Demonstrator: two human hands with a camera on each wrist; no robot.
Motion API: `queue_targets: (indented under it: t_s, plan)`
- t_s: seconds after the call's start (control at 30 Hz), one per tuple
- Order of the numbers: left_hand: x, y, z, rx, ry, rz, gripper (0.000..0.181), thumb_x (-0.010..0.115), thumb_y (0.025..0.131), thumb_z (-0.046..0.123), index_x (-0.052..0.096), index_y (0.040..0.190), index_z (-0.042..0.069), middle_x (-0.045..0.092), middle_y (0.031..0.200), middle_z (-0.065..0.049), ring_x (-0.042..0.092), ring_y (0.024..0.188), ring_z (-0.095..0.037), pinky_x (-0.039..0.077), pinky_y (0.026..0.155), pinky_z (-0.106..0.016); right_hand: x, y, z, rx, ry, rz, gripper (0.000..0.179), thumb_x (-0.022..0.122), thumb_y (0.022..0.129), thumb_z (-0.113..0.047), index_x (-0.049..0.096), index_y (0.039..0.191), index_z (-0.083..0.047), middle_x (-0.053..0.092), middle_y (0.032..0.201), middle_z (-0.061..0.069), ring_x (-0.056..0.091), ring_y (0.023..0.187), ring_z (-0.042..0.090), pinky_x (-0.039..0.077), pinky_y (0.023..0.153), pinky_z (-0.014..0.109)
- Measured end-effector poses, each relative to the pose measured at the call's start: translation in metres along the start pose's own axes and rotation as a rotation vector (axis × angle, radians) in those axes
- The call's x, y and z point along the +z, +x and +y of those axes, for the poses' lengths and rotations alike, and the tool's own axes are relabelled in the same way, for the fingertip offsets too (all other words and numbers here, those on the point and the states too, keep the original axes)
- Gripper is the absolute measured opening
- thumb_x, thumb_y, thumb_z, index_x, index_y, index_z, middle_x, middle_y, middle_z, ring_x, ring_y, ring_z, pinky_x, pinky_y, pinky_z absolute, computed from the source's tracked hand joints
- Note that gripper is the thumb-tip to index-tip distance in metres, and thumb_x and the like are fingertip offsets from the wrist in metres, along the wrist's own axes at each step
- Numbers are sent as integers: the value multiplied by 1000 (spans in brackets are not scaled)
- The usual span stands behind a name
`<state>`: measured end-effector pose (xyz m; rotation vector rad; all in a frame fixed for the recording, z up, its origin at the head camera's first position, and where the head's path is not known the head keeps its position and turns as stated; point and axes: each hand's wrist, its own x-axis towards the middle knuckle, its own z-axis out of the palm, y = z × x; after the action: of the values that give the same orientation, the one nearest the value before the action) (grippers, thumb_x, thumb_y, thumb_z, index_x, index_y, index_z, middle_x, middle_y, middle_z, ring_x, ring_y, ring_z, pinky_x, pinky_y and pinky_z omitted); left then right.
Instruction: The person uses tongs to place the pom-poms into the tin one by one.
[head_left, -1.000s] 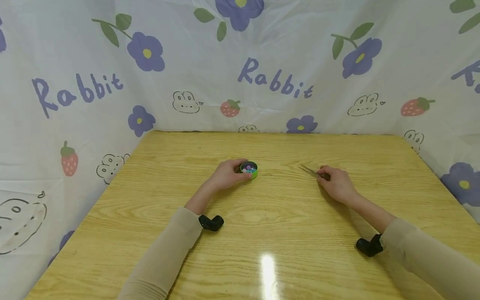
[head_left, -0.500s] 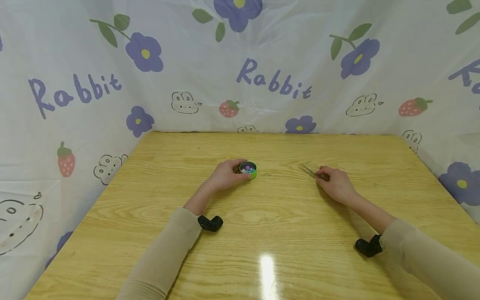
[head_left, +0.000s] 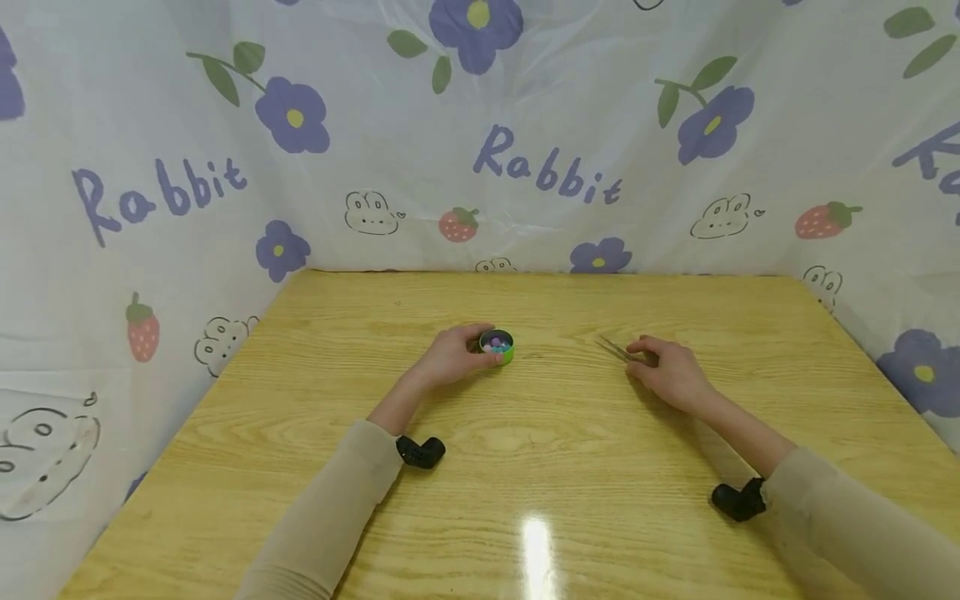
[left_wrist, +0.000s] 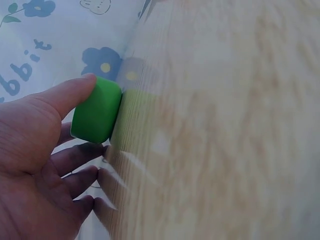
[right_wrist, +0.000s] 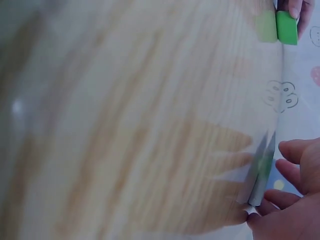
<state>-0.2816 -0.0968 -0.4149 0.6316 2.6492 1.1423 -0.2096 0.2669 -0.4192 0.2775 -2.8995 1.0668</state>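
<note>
On the table, my left hand (head_left: 450, 357) grips a small round green tin (head_left: 507, 356) between thumb and fingers. Several pink, purple and blue pieces show inside its open top. In the left wrist view the thumb lies along the green tin's side (left_wrist: 97, 110), and the tin stands at the table surface. Over to the right, my right hand (head_left: 671, 372) has thumb and fingers curled about the back end of metal tweezers (head_left: 615, 350). Their two tips point left and away, slightly apart. In the right wrist view the tweezers (right_wrist: 262, 172) lie close along the tabletop.
A wooden table (head_left: 480, 467) with a glossy surface lies under both hands. Behind it hangs a white curtain (head_left: 405, 150) printed with flowers, strawberries and rabbits. Black wrist cameras sit at the left cuff (head_left: 422, 452) and the right cuff (head_left: 738, 500).
The head view has tilted slightly. The right fingers have spread a little around the tweezers, showing more of their back end. The left hand and tin stay in place.
</note>
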Motion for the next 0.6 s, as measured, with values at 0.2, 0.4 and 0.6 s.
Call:
queue_targets:
  t_s: [0.2,0.4,0.6]
  plan:
    - [-1,1,1,-4,2,-22,72,77,95,35,47,154,7,54,147,-16,54,130,-31,44,107,-45,-1,-2,-1,3,40,5,44,62,105,-19,57,141,5,52,144,32,58,119,47,49,92,56]
    - [-2,2,-2,-19,-10,-30,75,77,95,35,44,156,8,53,148,-16,54,131,-30,44,108,-45,-3,-2,-1,-6,72,0,58,58,108,-28,43,153,3,56,139,31,57,123,46,49,94,58]
    - [0,1,-3,-44,-29,-27,70,72,98,37,44,157,9,52,150,-17,52,134,-32,44,107,-46,-5,-4,-2,-47,85,-14,60,55,109,-29,37,157,3,56,139,31,53,127,50,49,95,59]
